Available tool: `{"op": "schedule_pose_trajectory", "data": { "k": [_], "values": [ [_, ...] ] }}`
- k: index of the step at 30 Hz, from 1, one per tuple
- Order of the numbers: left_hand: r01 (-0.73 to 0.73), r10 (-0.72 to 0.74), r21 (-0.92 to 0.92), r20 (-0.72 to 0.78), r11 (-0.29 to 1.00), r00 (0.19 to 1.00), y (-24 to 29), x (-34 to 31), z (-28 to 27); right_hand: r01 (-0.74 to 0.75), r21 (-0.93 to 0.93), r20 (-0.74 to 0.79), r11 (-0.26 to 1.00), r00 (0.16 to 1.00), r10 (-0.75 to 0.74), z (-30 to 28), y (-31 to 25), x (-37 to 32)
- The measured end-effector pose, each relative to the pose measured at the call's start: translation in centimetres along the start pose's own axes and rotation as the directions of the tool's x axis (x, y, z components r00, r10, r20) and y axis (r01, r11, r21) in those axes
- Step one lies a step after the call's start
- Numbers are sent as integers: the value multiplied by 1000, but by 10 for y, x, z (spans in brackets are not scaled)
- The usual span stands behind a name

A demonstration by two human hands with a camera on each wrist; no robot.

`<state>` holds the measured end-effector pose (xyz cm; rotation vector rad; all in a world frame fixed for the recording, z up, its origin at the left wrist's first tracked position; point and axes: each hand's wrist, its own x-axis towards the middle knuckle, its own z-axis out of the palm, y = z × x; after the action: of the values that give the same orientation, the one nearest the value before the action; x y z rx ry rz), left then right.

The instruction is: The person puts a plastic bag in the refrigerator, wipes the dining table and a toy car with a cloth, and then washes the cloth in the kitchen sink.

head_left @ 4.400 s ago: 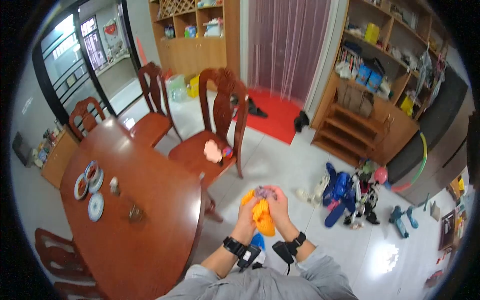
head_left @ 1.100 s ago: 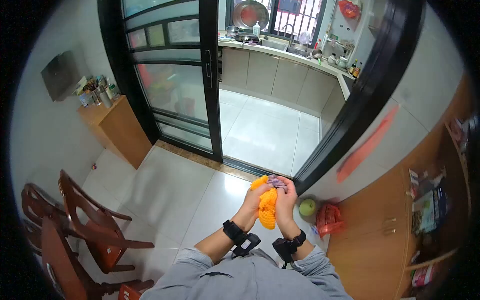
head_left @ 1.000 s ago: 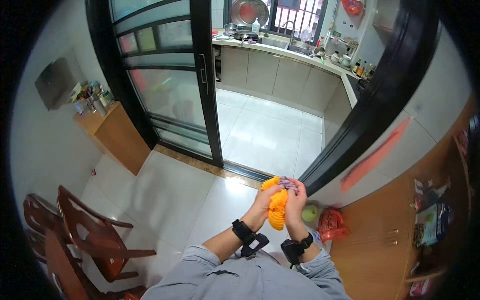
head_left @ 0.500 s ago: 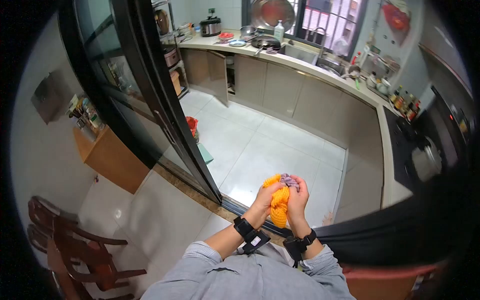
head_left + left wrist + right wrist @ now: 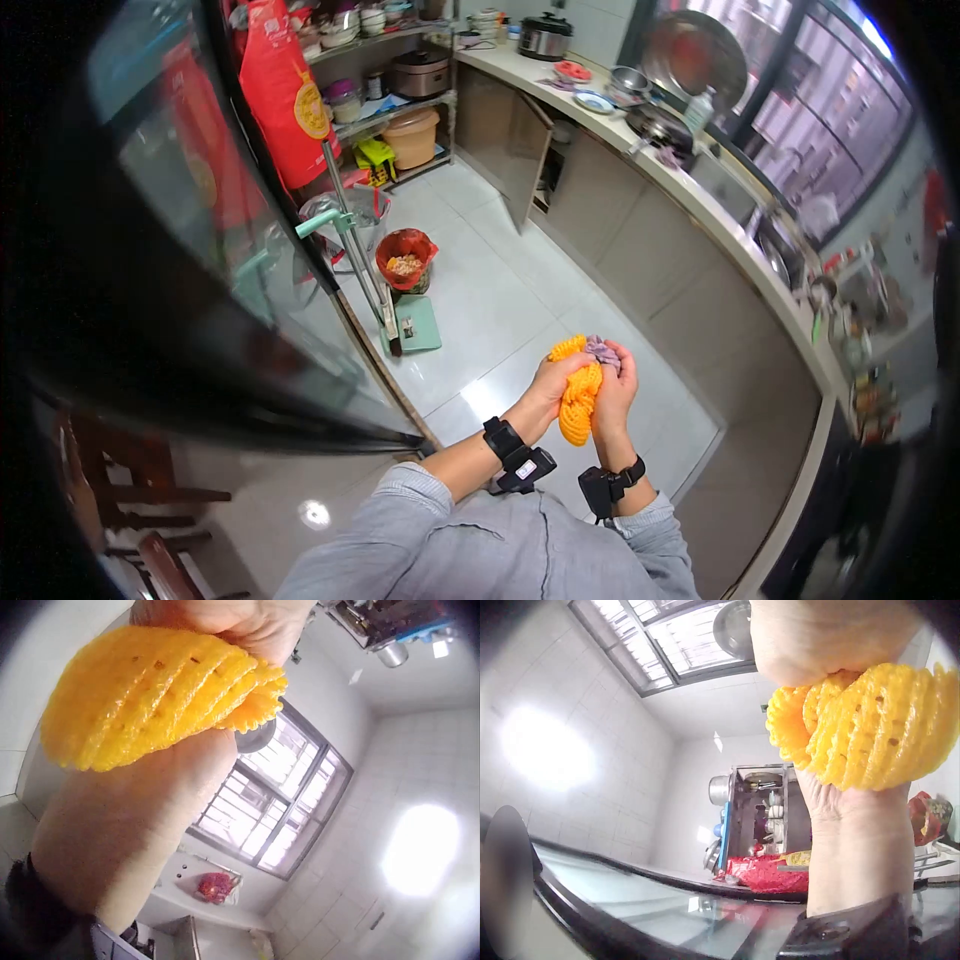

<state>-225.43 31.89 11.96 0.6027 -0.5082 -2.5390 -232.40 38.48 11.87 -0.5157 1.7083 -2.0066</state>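
Observation:
Both hands are held together in front of the body in the head view. The left hand [image 5: 548, 388] grips a bright yellow-orange ridged piece [image 5: 578, 402], thumb across its top. On the other side, the right hand [image 5: 616, 388] curls round a crumpled purple-grey item [image 5: 601, 351] that touches the yellow piece. Up close in the left wrist view, the yellow piece [image 5: 142, 697] shows rows of ridges and small dark spots. In the right wrist view the yellow piece [image 5: 885, 727] hangs below the palm; the fingertips are hidden there.
A red-lined bin [image 5: 405, 258] with scraps stands on the floor beside a green dustpan [image 5: 416, 324] and its upright handle. Left is a dark-framed glass door [image 5: 250, 250]; behind, a shelf rack [image 5: 385, 122]. A counter [image 5: 680, 182] curves along the right; one cabinet door [image 5: 526, 160] stands ajar.
The person has moved from the dining area through the doorway into the kitchen, and the view has turned left towards the bin and rack. Both hands keep hold of the yellow piece and purple-grey item.

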Motion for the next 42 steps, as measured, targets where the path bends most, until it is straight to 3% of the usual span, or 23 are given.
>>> {"op": "schedule_pose_trajectory", "data": {
  "k": [5,12,14,16,19,21,23,24,26,28,30,31,33,34,36,37,39,40,41,42],
  "values": [
    [-19,20,7,-59,1000,998,34,97,5,-114,91,71,989,992,108,28,6,102],
    [-202,186,-31,-279,979,942,131,178,-58,-242,79,323,967,924,205,143,71,203],
    [-360,342,1,-311,933,886,161,188,-74,-296,59,465,953,853,236,182,87,223],
    [-429,410,45,-399,902,820,201,195,-87,-378,53,551,924,783,289,234,95,242],
    [-580,532,77,-508,811,677,231,209,-109,-369,-46,708,928,643,290,283,127,263],
    [-595,543,84,-524,799,656,238,193,-126,-296,-76,743,952,620,252,300,155,248],
    [-627,517,41,-608,778,603,276,228,-165,-222,-177,799,959,537,271,351,186,285],
    [-627,519,41,-605,778,604,275,234,-184,-220,-175,799,960,539,269,357,197,285],
    [-707,513,-31,-665,707,542,305,265,-219,-304,-234,819,924,451,355,403,221,310],
    [-723,506,-49,-682,689,529,311,278,-248,-320,-294,809,901,419,412,421,247,316],
    [-731,499,-49,-699,681,512,321,298,-290,-254,-284,827,924,423,371,442,291,327],
    [-733,461,-60,-742,678,487,326,303,-306,-277,-333,820,901,387,422,451,311,329],
    [-724,477,-1,-752,689,455,335,319,-338,-208,-303,851,930,381,362,467,343,341],
    [-732,458,-9,-774,681,436,335,323,-360,-213,-330,851,920,354,387,473,360,344],
    [-719,409,2,-823,695,394,330,337,-407,-211,-538,745,816,335,577,483,378,358],
    [-722,372,-16,-849,692,376,322,347,-433,-117,-532,786,839,301,540,484,412,369],
    [-677,397,120,-877,726,271,324,359,-480,-115,-561,771,820,288,568,501,442,382],
    [-660,340,88,-903,746,264,309,358,-493,-117,-609,738,784,276,615,489,452,380],
    [-676,301,19,-904,737,304,312,361,-513,1,-610,748,792,330,576,478,493,381],
    [-698,262,-50,-906,714,333,299,362,-527,-2,-640,729,768,316,608,473,500,379]
  ]
}}
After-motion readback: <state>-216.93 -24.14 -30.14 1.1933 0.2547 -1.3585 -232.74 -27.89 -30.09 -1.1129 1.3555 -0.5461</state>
